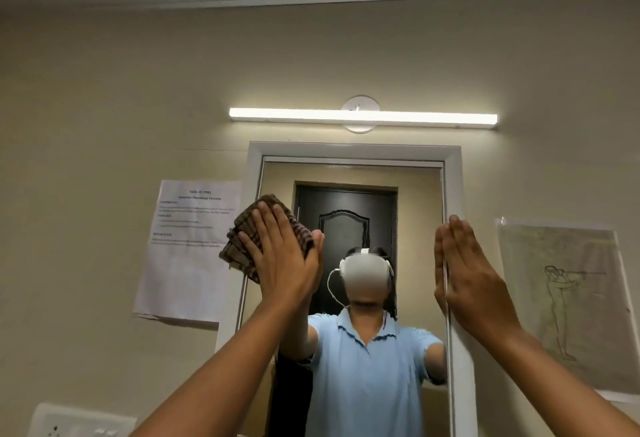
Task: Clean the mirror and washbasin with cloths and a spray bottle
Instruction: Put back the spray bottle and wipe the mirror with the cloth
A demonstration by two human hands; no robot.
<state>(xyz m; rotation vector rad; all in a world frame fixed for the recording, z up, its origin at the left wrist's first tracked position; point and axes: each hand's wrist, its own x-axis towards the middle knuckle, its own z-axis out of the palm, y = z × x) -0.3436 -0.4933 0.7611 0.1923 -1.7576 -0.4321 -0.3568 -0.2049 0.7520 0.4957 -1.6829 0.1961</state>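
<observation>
A white-framed mirror (415,201) hangs on the beige wall ahead. My left hand (280,256) presses a folded brown checked cloth (242,239) flat against the mirror's upper left edge, fingers spread over it. My right hand (474,274) lies flat, fingers together, on the mirror's right frame and holds nothing. The glass reflects a person in a light blue shirt and a dark door. The washbasin and the spray bottle are out of view.
A lit tube light (363,118) is mounted above the mirror. A printed notice (187,263) is taped to the wall on the left, a line drawing (568,298) on the right. A white switch plate (79,422) sits at the bottom left.
</observation>
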